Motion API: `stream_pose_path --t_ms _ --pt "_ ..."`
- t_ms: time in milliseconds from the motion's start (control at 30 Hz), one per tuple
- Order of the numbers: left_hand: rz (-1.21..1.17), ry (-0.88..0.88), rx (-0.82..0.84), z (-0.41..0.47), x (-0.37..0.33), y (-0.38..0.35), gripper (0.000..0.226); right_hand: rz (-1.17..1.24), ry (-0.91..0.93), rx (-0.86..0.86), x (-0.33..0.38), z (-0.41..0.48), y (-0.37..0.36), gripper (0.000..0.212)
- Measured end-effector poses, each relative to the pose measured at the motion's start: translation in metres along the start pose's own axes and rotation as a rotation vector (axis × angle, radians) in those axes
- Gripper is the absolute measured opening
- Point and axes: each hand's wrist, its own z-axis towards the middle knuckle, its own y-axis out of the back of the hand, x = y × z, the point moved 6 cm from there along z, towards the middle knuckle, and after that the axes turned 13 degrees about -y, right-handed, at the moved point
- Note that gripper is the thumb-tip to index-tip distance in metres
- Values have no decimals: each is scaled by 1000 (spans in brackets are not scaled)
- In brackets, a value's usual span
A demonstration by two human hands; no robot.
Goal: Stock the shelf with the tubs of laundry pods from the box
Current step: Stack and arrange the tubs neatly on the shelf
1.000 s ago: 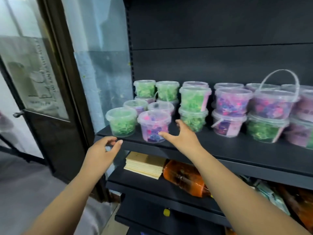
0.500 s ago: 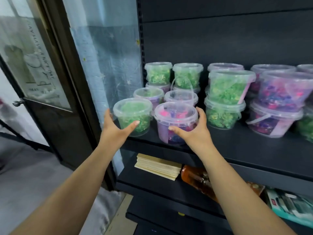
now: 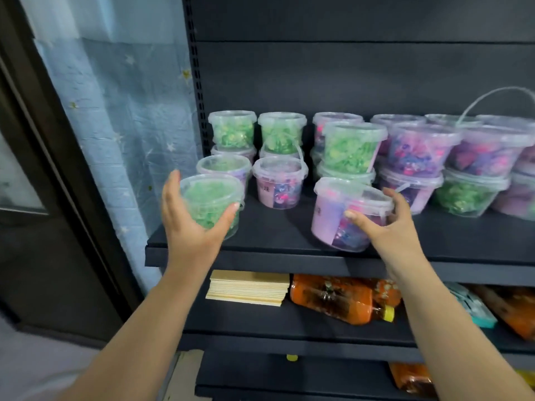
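A clear tub of green pods [image 3: 212, 198] stands at the front left corner of the black shelf [image 3: 278, 238]. My left hand [image 3: 192, 224] grips it from the front, thumb on its left side and fingers on its right. A clear tub of pink and purple pods [image 3: 335, 218] sits tilted near the shelf's front edge, to the right. My right hand [image 3: 385, 224] holds that tub by its right side, fingers curled round the rim. Behind both, several more tubs of green and of purple pods [image 3: 353, 149] stand stacked in rows. The box is out of view.
A dark glass door [image 3: 37, 180] and a blue starred covering [image 3: 115, 134] lie left of the shelf. The lower shelf [image 3: 289, 319] carries a stack of flat wooden pieces [image 3: 247, 287], orange bottles [image 3: 338, 302] and a teal packet [image 3: 474, 311]. A raised tub handle [image 3: 500, 95] stands at far right.
My left hand has closed round the green tub. My right hand has slid the pink and purple tub rightward along the shelf front and tilted it. The view has shifted closer.
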Motion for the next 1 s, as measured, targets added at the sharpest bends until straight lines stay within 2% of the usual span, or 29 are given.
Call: stream_pose_path --t_ms 100,200,267,367,433,500,600,700,833,967,1000 --pt "-72 -158 97 2 -28 -36 82 18 -25 -67 1 -5 18 72" --pt "-95 -186 230 16 -31 -85 72 39 -53 -77 5 -11 30 74" --pt "-50 -184 290 31 -21 -114 75 22 -54 -87 10 -13 36 82" --pt "111 -168 392 60 0 -153 83 3 -68 -128 14 -12 48 88" --pt "332 -178 522 70 21 -179 74 23 -82 -125 14 -11 52 89" --pt "490 -195 638 70 37 -192 66 50 -101 -116 14 -10 56 102" --pt "432 -286 562 65 32 -186 48 56 -116 -97 14 -11 62 114" --pt "258 -338 520 54 3 -167 42 31 -105 -102 14 -13 67 107" --pt "14 -278 499 23 -21 -141 50 57 -104 -119 7 -15 77 92" --pt "-207 164 622 -4 -11 -151 105 78 -113 -146 -4 -16 88 92" --pt "-241 222 665 -11 -12 -157 112 80 -111 -144 -5 -14 91 88"
